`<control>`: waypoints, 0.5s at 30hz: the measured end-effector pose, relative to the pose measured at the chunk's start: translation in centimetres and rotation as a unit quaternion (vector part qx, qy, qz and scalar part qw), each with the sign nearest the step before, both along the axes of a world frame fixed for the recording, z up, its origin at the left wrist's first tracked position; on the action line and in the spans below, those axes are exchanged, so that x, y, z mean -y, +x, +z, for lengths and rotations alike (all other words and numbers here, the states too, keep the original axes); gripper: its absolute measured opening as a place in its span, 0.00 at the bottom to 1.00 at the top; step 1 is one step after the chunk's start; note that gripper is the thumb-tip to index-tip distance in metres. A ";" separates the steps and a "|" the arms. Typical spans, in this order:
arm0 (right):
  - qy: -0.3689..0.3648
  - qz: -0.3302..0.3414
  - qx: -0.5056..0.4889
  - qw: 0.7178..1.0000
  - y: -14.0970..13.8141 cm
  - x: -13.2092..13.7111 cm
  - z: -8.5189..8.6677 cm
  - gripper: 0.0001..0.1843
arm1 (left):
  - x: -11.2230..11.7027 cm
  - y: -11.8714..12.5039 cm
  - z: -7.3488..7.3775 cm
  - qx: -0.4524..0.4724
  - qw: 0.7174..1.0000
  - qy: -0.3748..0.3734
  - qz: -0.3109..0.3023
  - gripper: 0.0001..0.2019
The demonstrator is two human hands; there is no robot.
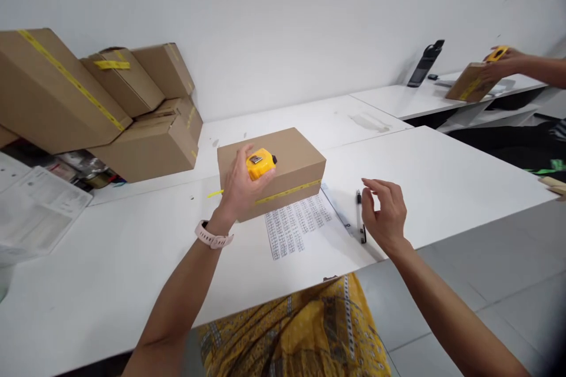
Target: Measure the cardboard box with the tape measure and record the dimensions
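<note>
My left hand [243, 181], with a pale pink watch band at the wrist, is closed around a yellow tape measure [260, 164]. It rests at the left end of a closed cardboard box [292, 150] that has yellow printed tape along its front side. A short yellow strip [215, 194] sticks out left of the box. Under the box's front edge lies a printed sheet [294, 230] covered in rows of small figures. My right hand [385, 211] is empty, its thumb and curled fingers apart, just right of a pen [361, 218] on the table.
Several taped cardboard boxes [152, 141] are stacked at the left, beside a clear plastic container [38, 212]. At the far right a co-worker's hand [508, 62] holds another yellow tape measure by a small box [471, 82]. A dark bottle [425, 63] stands near the wall.
</note>
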State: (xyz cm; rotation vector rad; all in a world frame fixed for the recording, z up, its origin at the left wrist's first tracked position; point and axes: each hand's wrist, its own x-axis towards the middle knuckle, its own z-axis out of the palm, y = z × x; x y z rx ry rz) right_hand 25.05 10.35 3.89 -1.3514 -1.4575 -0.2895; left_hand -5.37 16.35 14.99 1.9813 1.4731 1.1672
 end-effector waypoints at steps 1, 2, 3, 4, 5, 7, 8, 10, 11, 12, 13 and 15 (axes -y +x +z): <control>-0.010 0.042 -0.045 0.998 -1.2 -0.2 1.7 0.11 | 0.4 0.2 0.5 0.072 0.996 -0.033 -0.038 0.32; -0.047 0.101 -0.101 0.989 -2.4 -0.4 3.5 0.11 | 0.9 0.5 1.1 0.143 0.984 -0.069 -0.082 0.30; -0.107 0.170 -0.163 0.966 -3.6 -0.8 5.3 0.13 | 1.4 0.8 1.8 0.202 0.966 -0.103 -0.126 0.29; -0.175 0.234 -0.223 0.930 -4.7 -1.4 7.1 0.15 | 1.8 1.2 2.4 0.242 0.947 -0.132 -0.163 0.27; -0.235 0.296 -0.269 0.886 -5.7 -1.9 8.8 0.19 | 2.2 1.4 3.0 0.261 0.934 -0.154 -0.188 0.27; -0.332 0.389 -0.311 0.801 -7.3 -3.2 11.3 0.27 | 2.7 1.6 4.0 0.256 0.928 -0.181 -0.202 0.28; -0.367 0.416 -0.312 0.771 -7.9 -3.9 12.2 0.30 | 2.8 1.5 4.4 0.246 0.930 -0.187 -0.197 0.28; -0.412 0.432 -0.293 0.747 -8.9 -4.9 13.3 0.35 | 2.7 1.0 4.7 0.230 0.937 -0.191 -0.179 0.28; -0.425 0.430 -0.280 0.746 -9.3 -5.4 13.7 0.36 | 2.6 0.6 4.8 0.225 0.939 -0.192 -0.173 0.28; -0.435 0.428 -0.268 0.746 -9.6 -5.8 13.9 0.37 | 2.4 0.1 4.9 0.221 0.940 -0.196 -0.171 0.28; -0.441 0.429 -0.260 0.745 -9.8 -6.3 14.2 0.38 | 2.2 -0.4 5.0 0.220 0.939 -0.200 -0.172 0.28; -0.442 0.435 -0.262 0.740 -9.7 -7.5 14.8 0.38 | 1.5 -1.8 5.3 0.225 0.936 -0.201 -0.179 0.27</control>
